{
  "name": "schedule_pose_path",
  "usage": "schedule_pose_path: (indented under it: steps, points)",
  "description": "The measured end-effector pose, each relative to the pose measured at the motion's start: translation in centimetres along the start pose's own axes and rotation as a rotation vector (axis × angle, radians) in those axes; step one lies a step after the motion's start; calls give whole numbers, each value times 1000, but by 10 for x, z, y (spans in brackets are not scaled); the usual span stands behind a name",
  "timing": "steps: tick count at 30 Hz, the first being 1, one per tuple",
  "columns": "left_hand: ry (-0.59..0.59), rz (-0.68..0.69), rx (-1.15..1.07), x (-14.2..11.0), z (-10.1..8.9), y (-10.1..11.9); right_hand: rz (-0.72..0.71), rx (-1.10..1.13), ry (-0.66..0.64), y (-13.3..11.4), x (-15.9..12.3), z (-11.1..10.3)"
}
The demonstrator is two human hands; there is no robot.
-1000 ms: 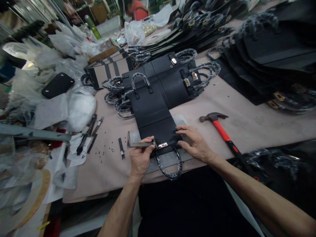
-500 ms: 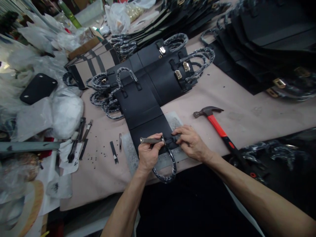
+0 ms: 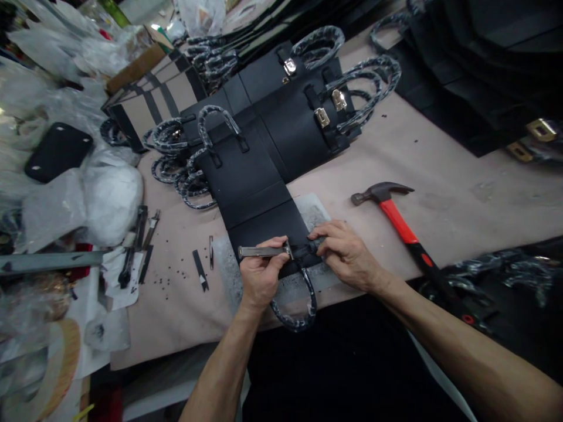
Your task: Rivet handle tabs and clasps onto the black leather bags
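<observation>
My left hand (image 3: pixel 259 278) is closed around a metal punch (image 3: pixel 259 252), its wider end over the front edge of a black leather bag panel (image 3: pixel 268 225). Fingers of my right hand (image 3: pixel 349 258) pinch a short black strap (image 3: pixel 311 248) at the panel's right front corner. Beneath the panel lies a pale, speckled board (image 3: pixel 314 211). A plastic-wrapped handle (image 3: pixel 310 308) loops from the front edge over the table's edge. A second wrapped handle (image 3: pixel 217 114) stands at the panel's far end.
A claw hammer (image 3: pixel 398 220) with a red and black grip lies to the right. Black bag pieces (image 3: pixel 285 126) with gold clasps are stacked behind. Slim tools (image 3: pixel 200 271) and black specks lie left, near plastic bags (image 3: pixel 112 193). More black panels (image 3: pixel 466 111) sit far right.
The punch has tipped to lie a little flatter, its free end further left. My right hand keeps its pinch on the strap. The whole view has shifted slightly.
</observation>
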State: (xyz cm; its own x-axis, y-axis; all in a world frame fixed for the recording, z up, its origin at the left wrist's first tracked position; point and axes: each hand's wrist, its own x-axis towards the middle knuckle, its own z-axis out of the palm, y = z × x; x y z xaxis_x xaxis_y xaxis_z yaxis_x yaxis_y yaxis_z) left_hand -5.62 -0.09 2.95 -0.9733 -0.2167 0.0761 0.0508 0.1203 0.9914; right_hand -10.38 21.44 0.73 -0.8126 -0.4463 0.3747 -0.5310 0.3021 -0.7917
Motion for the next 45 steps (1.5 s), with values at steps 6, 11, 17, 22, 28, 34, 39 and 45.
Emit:
schedule_pose_path:
  steps: [6, 11, 17, 22, 28, 34, 39, 45]
  points:
    - [-31, -3, 2, 0, 0, 0, 27, -1, -24, 0, 1, 0]
    - [-29, 11, 5, 1, 0, -1, 2, -31, -81, 2, -1, -2]
    - [-24, 19, 8, 1, 0, -3, -84, -162, -116, -4, -6, -3]
    - [-14, 29, -11, 0, 0, -5, -143, -235, -154, -9, -9, -1]
    - [-18, 31, -14, 0, 0, -6, -151, -288, -180, -8, -10, 1]
    - [-21, 51, -14, 0, 0, -5, -165, -307, -178, -8, -11, 2]
    - [-26, 45, -8, 0, 0, -4, -178, -257, -199, -7, -6, 2]
    - [-37, 23, -21, 0, -1, -3, -177, -271, -198, -10, -5, 4]
